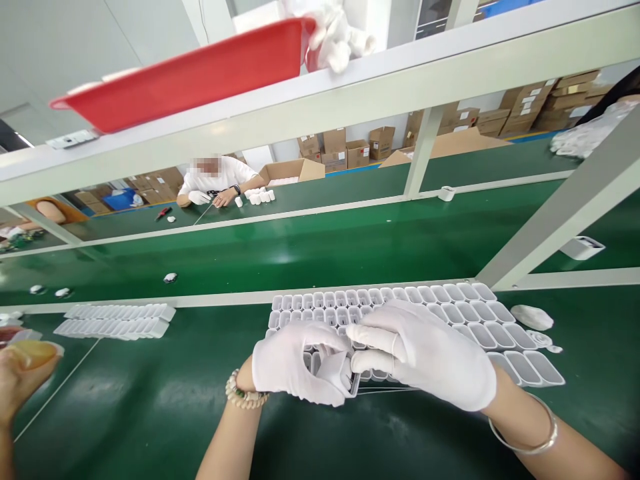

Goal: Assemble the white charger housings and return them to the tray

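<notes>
A silver bangle (553, 437) and a beaded bracelet (245, 395) circled the wrists. Over the front of the rows of white cases (457, 313), the gloved left hand (285, 360) gripped a small white plastic piece (334, 365), mostly hidden; the gloved right hand (425, 353) curled its fingers close by, its contents impossible to tell. Both hands blocked the rows' middle. Thin white cords (390, 389) lay before the rows, a white oval piece (532, 317) just right, a co-worker's hand (15, 380) well left. Behind the rows rose a slanting post (565, 163), partly hiding a green belt (320, 247); farther beyond them sat a white-shirted person (227, 172) and cardboard boxes (334, 148).
</notes>
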`<state>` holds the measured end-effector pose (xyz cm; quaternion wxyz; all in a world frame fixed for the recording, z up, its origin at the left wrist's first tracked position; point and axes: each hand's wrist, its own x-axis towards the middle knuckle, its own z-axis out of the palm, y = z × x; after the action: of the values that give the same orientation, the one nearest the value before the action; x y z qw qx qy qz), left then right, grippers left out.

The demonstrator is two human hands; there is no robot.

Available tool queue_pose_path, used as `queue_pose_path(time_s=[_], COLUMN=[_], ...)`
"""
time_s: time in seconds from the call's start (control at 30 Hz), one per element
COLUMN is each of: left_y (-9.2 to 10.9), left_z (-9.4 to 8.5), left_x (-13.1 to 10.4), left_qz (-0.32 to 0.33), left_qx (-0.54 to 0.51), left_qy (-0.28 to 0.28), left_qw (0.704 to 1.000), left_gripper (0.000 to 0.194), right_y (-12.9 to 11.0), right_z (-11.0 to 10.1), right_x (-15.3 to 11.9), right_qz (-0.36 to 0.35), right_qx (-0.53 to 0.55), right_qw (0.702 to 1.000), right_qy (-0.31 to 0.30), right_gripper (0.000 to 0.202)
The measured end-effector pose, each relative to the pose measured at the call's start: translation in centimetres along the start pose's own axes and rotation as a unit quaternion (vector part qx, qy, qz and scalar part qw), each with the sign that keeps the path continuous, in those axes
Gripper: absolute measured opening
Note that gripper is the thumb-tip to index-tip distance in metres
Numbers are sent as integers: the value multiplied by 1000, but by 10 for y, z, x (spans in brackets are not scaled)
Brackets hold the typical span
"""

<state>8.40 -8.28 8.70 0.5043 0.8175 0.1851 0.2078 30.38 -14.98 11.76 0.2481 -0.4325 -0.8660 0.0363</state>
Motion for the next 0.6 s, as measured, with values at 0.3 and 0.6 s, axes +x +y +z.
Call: queue_pose_path(time_s=[0.3,0.6], left_y=[11,0], left_z=[10,29], left_x=[6,26], left_qz=[-15,-32], left_qx=[130,192], left_qy=[137,290], left_qw=[982,937], left_gripper=[47,57], right_y=[16,58], right_z=[14,30], right_x=[-3,-1], right_qz=[60,184], right_qx=[192,166], right_qw=[979,969], right_qy=[-30,-6], right_gripper=[48,49])
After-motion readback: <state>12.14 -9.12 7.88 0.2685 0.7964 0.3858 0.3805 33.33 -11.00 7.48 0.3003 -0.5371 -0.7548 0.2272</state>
